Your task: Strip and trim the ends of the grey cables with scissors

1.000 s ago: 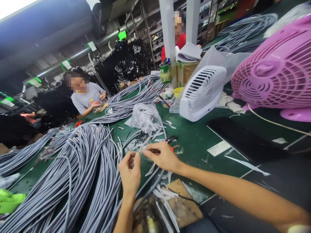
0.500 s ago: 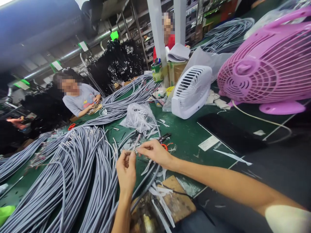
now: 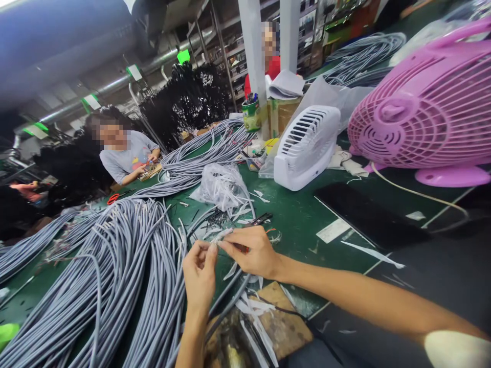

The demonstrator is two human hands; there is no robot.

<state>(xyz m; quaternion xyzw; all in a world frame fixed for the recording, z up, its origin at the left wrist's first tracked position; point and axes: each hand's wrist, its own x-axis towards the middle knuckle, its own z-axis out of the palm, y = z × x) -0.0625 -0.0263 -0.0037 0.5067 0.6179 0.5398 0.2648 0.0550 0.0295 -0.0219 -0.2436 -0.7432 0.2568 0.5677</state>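
A grey cable's whitish end (image 3: pixel 221 236) shows between my two hands, over the green table. My left hand (image 3: pixel 200 271) is closed, thumb and forefinger pinching near that end. My right hand (image 3: pixel 255 251) bends over it from the other side, thumb and fingers pressed together on it; its exact grip is partly covered. Just behind the right hand lies a dark-bladed tool (image 3: pixel 263 220) with an orange handle, partly hidden. A thick bundle of grey cables (image 3: pixel 111 276) spreads left of my left hand. Beyond my hands sits a clear plastic bag (image 3: pixel 222 186) with white strips.
A white fan (image 3: pixel 305 148) and a pink fan (image 3: pixel 418 107) stand at the right. Near them lies a black flat panel (image 3: pixel 368 214). A worn board (image 3: pixel 284 317) is below my hands. One co-worker (image 3: pixel 128 151) works across the table; another person (image 3: pixel 273 66) is behind the post.
My right hand has turned and closed in over the whitish cable end, which now lies more level. My left hand stays nearly in place. The view has shifted slightly.
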